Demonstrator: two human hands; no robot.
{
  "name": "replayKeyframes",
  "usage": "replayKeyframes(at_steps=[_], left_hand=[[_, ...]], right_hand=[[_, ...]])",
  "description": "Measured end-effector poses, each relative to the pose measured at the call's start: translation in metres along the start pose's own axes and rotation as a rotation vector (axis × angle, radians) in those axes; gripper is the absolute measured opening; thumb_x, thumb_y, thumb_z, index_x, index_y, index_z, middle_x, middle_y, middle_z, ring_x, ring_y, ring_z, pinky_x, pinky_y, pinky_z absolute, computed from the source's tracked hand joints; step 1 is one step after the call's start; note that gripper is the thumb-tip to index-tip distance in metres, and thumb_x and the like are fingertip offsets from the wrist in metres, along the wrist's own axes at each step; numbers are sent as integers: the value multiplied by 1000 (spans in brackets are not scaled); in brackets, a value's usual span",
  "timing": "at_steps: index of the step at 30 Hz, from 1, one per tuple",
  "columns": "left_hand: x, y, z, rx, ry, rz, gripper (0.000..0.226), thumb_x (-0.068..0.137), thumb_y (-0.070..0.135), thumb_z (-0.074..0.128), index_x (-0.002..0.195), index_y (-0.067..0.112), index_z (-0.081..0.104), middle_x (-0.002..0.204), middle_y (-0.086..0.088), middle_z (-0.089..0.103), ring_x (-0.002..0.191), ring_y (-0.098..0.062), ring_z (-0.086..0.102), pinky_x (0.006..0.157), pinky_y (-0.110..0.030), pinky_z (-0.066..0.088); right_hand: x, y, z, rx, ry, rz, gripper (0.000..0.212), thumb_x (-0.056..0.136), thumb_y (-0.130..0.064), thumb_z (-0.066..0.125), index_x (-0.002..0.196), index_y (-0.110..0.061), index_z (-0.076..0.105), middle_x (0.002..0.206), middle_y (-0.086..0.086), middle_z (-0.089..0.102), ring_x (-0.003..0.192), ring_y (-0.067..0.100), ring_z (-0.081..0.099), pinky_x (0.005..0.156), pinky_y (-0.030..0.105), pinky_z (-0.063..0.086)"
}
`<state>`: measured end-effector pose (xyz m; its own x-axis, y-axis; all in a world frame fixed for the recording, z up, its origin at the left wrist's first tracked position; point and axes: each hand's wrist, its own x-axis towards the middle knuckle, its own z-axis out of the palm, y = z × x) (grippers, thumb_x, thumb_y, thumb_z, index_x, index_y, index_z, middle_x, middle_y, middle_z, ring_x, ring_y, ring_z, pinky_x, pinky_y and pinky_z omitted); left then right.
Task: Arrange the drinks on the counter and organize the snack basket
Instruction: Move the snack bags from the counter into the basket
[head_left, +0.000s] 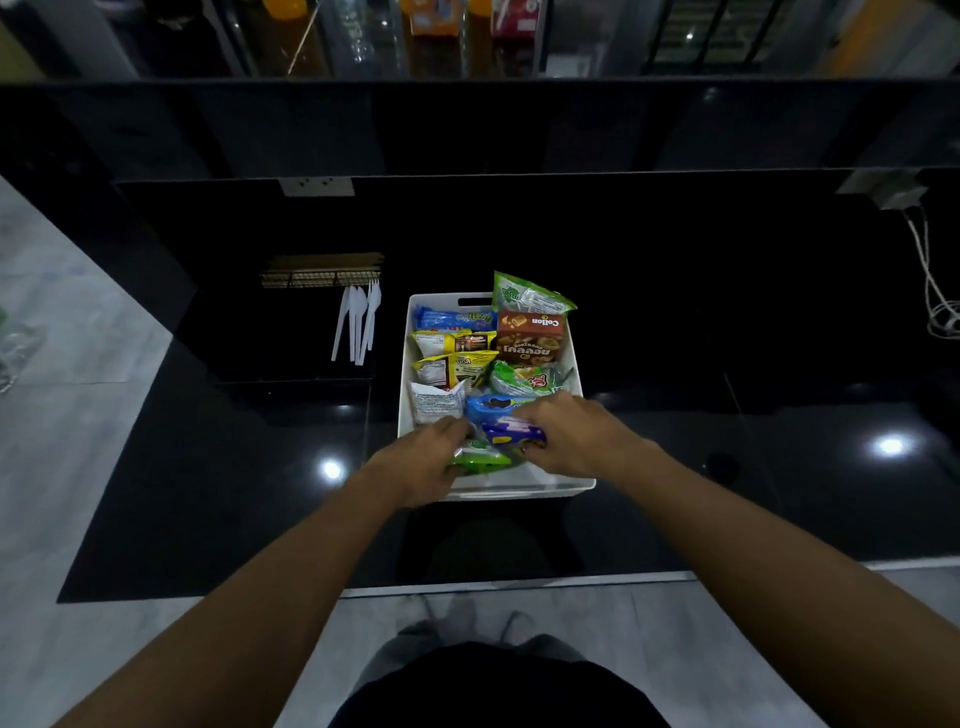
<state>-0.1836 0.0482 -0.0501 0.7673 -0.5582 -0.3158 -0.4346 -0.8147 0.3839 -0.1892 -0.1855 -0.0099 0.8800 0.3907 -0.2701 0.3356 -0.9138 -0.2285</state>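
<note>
A white snack basket (571, 486) stands on the black counter (208, 467), filled with several packets. My left hand (421, 460) grips a green packet (480, 458) at the basket's near left corner. My right hand (571, 434) holds a dark blue packet (511, 431) just above the near end. Behind them lie a blue cookie pack (491, 404), a white packet (436, 402), yellow packets (454, 366), a brown Collon box (530, 338) and a green bag (524, 296) standing at the far end. Drinks (434, 18) appear only blurred on the raised ledge at the back.
White plastic cutlery (358, 325) hangs below a gold wire rack (322, 273) left of the basket. A wall socket (318, 186) sits on the backsplash. A plug with white cable (930, 270) hangs at the far right. The counter's front edge (519, 584) runs near my body.
</note>
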Motion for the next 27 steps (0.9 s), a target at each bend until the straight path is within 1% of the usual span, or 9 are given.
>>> replayKeyframes(at_steps=[2,7,12,16,18,20,23,25,27], left_hand=[[-1,-6,5,27,0,-4,55,90,25,57,139,29,32,144,-1,41,125,-25,48,95,-40,48],[-1,-17,5,142,-90,6,69,95,35,50,152,38,13,162,-2,17,144,-26,25,112,-44,34],[-3,-23,6,203,-137,42,72,92,38,48,154,36,10,161,-7,18,146,-26,22,113,-39,27],[-2,-25,11,181,-129,5,72,88,41,47,151,40,11,161,-7,20,145,-28,23,113,-45,30],[-2,-23,13,143,-113,-21,71,85,40,46,148,41,14,159,-9,23,145,-29,23,113,-48,31],[-3,-21,15,100,-81,-27,69,82,38,45,144,42,16,156,-10,29,143,-29,27,110,-49,35],[-4,-20,18,51,-20,-21,67,81,35,47,141,42,19,151,-7,35,138,-28,33,105,-46,41],[-6,-22,21,80,-48,-23,71,83,40,46,146,40,14,157,-7,26,144,-27,23,111,-45,34],[-8,-26,21,95,-111,-27,77,84,52,42,151,39,7,163,-4,11,149,-24,9,117,-43,22]], right_hand=[[1,-3,8,-56,-35,-13,33,90,-48,58,117,-29,60,109,4,64,99,26,61,71,32,42],[-1,-2,21,-114,-97,-28,39,92,-39,56,129,-28,56,125,1,61,112,27,60,82,38,49],[0,-6,29,-199,-141,-81,44,94,-28,59,136,-24,53,131,4,58,117,29,59,88,43,53],[5,-1,30,-216,-182,-126,43,92,-21,61,135,-20,55,133,8,57,120,31,56,93,44,52],[6,5,29,-131,-216,-119,46,90,-31,66,134,-23,57,135,5,54,122,28,54,97,43,50],[8,11,30,18,-249,-59,56,86,-50,65,136,-26,57,136,-1,51,123,22,52,100,40,48],[10,18,32,251,-248,67,78,76,-81,52,132,-28,62,121,-9,53,116,16,53,99,38,47],[12,19,34,318,-233,88,81,74,-87,48,128,-29,64,114,-10,54,113,15,54,98,36,47],[14,20,36,325,-250,72,80,72,-87,53,128,-31,64,120,-10,53,118,12,51,101,34,45]])
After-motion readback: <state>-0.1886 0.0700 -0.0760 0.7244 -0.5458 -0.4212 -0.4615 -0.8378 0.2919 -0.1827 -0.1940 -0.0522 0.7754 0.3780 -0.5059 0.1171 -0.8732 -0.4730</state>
